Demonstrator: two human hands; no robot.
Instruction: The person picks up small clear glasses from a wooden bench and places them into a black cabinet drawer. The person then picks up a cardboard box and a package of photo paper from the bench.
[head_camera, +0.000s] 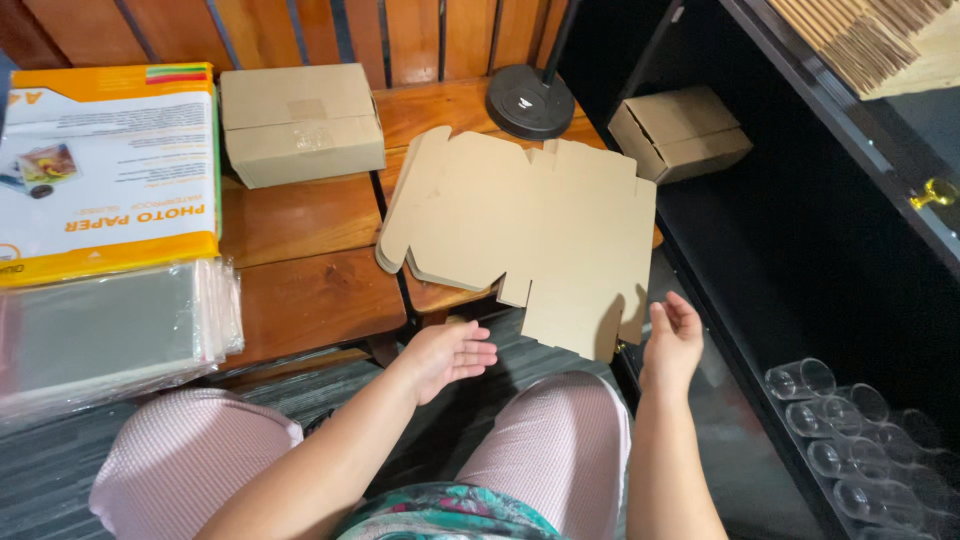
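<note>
Flanking flat cardboard blank (530, 225): closed box (300, 122) L, lamp base (530, 100) behind.

**What stays out of sight**

The left edge cuts off the yellow-and-white paper pack (105, 160) and the stack of clear sleeves (110, 335). The flat cardboard blank (530, 235) covers part of the table (300, 260) beneath it. The clear plastic cups (850, 440) run off the bottom right corner, blurred in the dark. The bundle of folded cardboard (880, 40) is cropped at the top right. Both forearms leave the bottom edge.
</note>
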